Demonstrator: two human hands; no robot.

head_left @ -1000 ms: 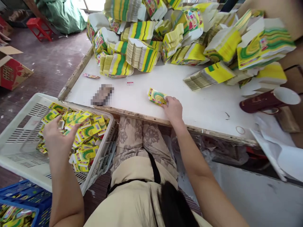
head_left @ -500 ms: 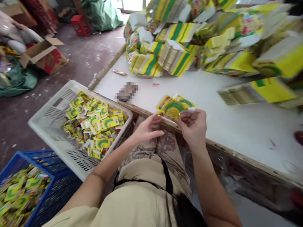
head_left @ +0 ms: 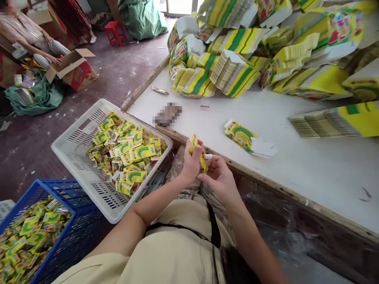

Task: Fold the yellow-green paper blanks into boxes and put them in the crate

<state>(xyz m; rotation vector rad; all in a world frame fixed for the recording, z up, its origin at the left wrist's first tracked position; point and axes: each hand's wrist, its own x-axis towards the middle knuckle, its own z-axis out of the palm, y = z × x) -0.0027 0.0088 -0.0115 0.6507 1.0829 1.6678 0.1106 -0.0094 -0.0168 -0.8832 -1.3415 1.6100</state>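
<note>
At the white table's [head_left: 296,173] edge, both hands [head_left: 204,165] pinch one yellow carton [head_left: 202,162] between them

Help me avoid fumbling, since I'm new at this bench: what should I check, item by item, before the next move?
1. Left hand grips the held carton: ok.
2. Right hand has a firm grip on it too: cannot tell; its fingers are at the carton, contact unclear.
3. Held carton's ends closed: cannot tell, fingers cover much of it.
4. Another carton on the table: ok, printed side up, seemingly within reach.
5. White basket has room: ok, bare floor shows beside the pile.
6. Table edge by the basket clear: not ok, a pixelated object lies there.
</note>
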